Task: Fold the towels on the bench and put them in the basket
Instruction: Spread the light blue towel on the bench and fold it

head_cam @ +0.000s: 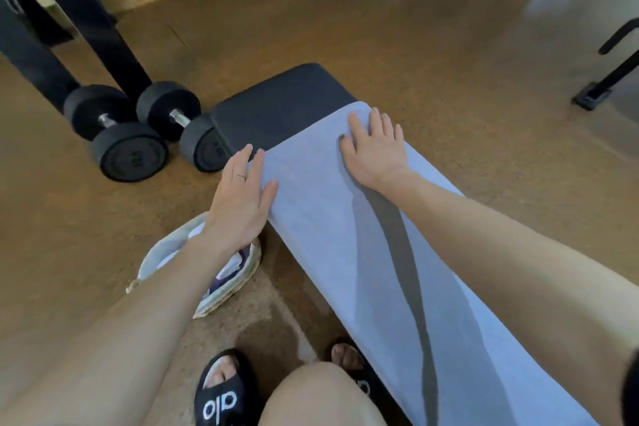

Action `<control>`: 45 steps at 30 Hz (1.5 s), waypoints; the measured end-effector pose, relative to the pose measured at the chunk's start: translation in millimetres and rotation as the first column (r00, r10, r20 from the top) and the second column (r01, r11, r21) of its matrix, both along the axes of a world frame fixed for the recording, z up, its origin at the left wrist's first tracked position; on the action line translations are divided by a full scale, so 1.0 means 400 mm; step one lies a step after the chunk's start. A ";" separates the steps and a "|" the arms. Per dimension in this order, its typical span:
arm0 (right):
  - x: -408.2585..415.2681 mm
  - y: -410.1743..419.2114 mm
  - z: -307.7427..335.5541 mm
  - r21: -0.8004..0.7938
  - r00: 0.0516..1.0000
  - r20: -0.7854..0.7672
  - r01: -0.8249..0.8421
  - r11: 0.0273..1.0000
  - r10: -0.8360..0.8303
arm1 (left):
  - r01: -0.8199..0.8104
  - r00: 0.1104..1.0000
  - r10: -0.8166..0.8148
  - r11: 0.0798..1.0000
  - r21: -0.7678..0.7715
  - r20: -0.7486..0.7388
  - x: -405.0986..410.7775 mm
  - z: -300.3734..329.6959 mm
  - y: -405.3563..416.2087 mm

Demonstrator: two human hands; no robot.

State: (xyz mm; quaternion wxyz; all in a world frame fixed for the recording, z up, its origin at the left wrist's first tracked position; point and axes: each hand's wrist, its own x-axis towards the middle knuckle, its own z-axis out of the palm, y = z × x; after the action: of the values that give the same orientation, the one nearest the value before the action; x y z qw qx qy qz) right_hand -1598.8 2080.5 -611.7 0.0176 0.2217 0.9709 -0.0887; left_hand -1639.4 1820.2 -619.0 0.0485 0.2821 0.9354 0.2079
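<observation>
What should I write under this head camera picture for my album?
Both hands press a blue towel flat on a gym bench.

Thin ring point(240, 177), bare arms, blk "alo" slides point(221, 398).

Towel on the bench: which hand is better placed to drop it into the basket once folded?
Probably the left hand: it rests at the towel's left edge, directly above the basket. The right hand lies flat farther away.

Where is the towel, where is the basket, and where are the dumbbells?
towel point(332, 235): head view, on its flat middle over the bench.
basket point(221, 297): head view, on its woven rim on the floor.
dumbbells point(129, 150): head view, on one's round end.
</observation>
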 end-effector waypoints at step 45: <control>0.997 0.250 0.214 -0.350 0.894 -0.299 0.224 0.910 -0.335 | 0.787 0.614 -0.755 0.606 -0.111 0.229 0.844 0.314 0.177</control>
State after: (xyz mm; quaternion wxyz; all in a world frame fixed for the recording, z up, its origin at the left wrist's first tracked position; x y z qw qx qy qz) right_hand -1200.0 2180.3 -526.1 -0.1355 0.3357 0.8898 -0.2778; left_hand -1301.8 1891.1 -493.4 0.2357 0.6346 0.7301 0.0927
